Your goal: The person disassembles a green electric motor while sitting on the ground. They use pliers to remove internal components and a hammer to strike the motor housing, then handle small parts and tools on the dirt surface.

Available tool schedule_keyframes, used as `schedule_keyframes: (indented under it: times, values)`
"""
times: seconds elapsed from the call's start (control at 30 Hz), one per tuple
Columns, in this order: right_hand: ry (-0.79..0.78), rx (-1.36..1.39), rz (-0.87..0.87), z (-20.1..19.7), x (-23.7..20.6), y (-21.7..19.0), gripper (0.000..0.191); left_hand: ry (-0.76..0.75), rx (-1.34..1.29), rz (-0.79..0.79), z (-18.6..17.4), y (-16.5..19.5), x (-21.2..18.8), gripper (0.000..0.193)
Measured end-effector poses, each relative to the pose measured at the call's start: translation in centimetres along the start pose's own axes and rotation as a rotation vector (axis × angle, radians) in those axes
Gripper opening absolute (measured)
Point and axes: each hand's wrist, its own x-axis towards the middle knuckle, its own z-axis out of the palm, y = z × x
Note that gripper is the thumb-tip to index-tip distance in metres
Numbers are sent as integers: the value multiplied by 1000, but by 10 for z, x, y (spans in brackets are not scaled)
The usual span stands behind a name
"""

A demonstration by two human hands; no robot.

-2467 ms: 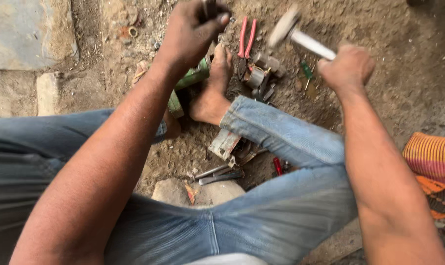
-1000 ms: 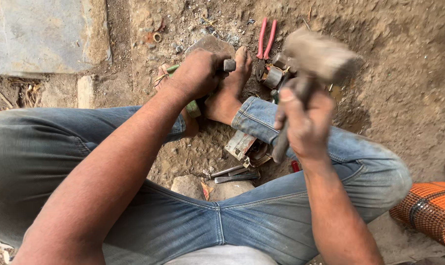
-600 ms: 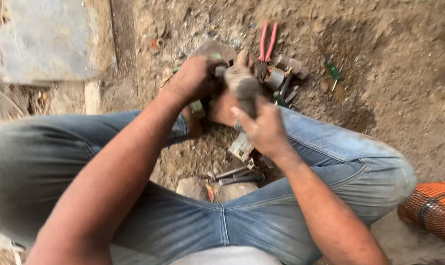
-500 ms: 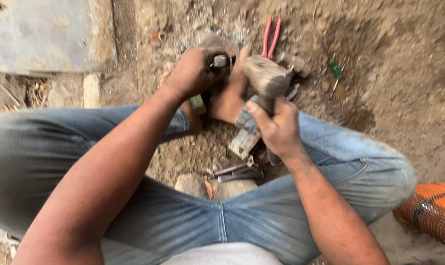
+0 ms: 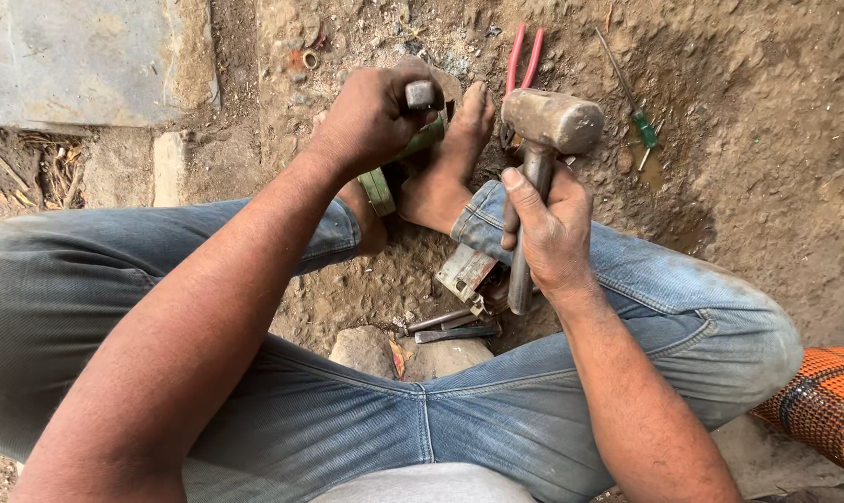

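Head view: the person sits cross-legged on the dirt ground (image 5: 766,140), jeans (image 5: 366,419) dusty. The hammer (image 5: 547,126) has risen again since striking about 0.5 s ago, so another blow looks likely. The right hand (image 5: 547,233) has its fingers wrapped tight on the handle. The left hand (image 5: 371,116) stays clenched around the chisel (image 5: 422,93), upright beside the bare foot (image 5: 450,158). Red pliers (image 5: 524,56) lie beyond.
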Motion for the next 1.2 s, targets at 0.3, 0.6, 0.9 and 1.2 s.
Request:
schedule_keyframes:
  times: [0.3,0.6,0.9,1.2]
  values:
    - [-51,-48,-30,3,-5,-4,24,-88,2,-54,13,-4,-8,22]
    - [-44,-256,-295,13,-15,-7,26,-86,193,127,20,15,-30,19]
    - [-139,-341,-565,42,-35,-28,28,61,201,270,36,-16,-34,26]
    - [-35,-335,-60,11,-15,36,32,39,99,127,31,-7,-18,18]
